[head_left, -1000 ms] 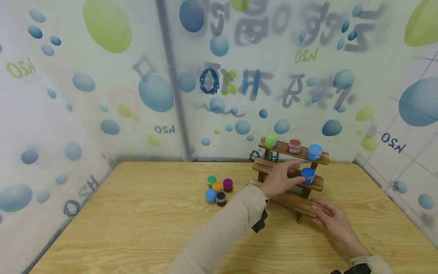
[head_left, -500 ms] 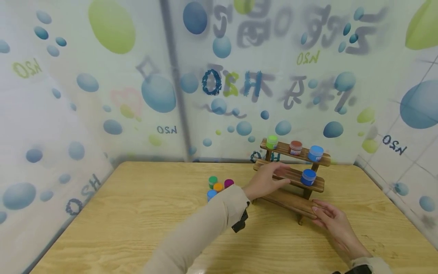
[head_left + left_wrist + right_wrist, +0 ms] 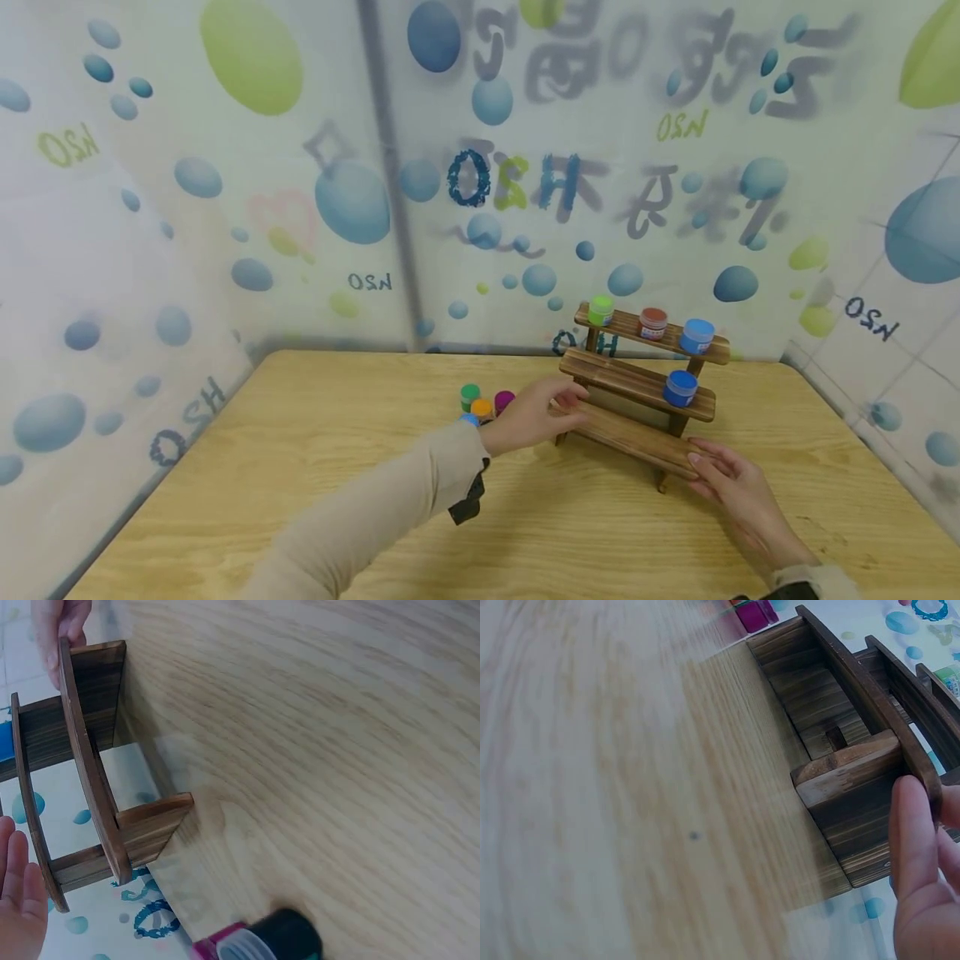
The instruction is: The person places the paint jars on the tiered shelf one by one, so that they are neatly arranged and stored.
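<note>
On my head camera, the wooden rack (image 3: 633, 380) stands at 4 o'clock from the centre, set at a slant on the counter (image 3: 315, 433). Its top shelf (image 3: 628, 326) carries a lime jar (image 3: 600, 311), a red-brown jar (image 3: 653, 324) and a light blue jar (image 3: 697, 336); a dark blue jar (image 3: 680, 388) sits near the 4 o'clock end of the middle shelf (image 3: 611, 372). My right hand (image 3: 738, 492) has its grip pinching the 4 o'clock end of the lowest shelf (image 3: 633, 437), thumb above. My left hand (image 3: 531, 414) is at 5 o'clock from the centre, its grip loosely spread, fingertips over the other end of that shelf; I cannot tell whether they touch it. Just beyond that hand, a green jar (image 3: 470, 396), an orange jar (image 3: 482, 409), a purple jar (image 3: 505, 401) and a partly hidden blue jar (image 3: 469, 419) cluster on the counter. A patterned sheet (image 3: 517, 275) hangs behind.

On my left wrist camera, I see the rack at 9 o'clock, the left hand's fingers straight at 8, and the right hand on the shelf end between 10 and 11. A black jar (image 3: 289, 934) shows near 6 o'clock, beside the purple one.

On my right wrist camera, the rack fills 2 to 3 o'clock, and at 4 my right fingers pinch the shelf end. The purple jar peeks in at 12.
</note>
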A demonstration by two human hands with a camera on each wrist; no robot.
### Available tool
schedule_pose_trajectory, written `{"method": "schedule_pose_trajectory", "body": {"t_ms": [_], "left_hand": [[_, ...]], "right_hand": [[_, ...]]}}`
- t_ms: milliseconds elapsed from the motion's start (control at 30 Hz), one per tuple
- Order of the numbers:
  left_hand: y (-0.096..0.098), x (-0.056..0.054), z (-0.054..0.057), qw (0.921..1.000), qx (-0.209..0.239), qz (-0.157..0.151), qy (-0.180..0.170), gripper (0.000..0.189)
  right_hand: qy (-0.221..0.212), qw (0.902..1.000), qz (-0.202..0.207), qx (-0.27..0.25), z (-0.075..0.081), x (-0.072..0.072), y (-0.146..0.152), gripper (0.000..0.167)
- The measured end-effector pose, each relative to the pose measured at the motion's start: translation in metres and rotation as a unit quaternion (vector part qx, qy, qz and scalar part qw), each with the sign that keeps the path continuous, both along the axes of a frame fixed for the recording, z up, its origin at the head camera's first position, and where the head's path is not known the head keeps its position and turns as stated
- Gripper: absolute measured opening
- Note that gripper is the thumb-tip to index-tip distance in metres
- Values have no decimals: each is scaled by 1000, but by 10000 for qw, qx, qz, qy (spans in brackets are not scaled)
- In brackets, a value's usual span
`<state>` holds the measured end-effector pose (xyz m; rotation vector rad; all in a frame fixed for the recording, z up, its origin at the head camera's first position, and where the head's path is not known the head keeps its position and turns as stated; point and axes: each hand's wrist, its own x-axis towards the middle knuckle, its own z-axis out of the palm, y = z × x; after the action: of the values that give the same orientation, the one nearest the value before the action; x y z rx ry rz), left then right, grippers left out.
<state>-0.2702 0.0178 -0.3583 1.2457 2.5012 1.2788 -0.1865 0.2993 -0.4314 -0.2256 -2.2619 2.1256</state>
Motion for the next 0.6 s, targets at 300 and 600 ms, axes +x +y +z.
{"method": "schedule_pose_trajectory", "body": {"t_ms": [300, 600], "left_hand": [[-48, 7, 2, 9992, 256, 192, -255, 31], [-91, -2, -9, 9927, 380, 1117, -233, 30]], "right_hand": [[-70, 9998, 44, 186, 1, -1, -1, 43], [146, 9998, 17, -117, -1, -1, 0, 19]]}}
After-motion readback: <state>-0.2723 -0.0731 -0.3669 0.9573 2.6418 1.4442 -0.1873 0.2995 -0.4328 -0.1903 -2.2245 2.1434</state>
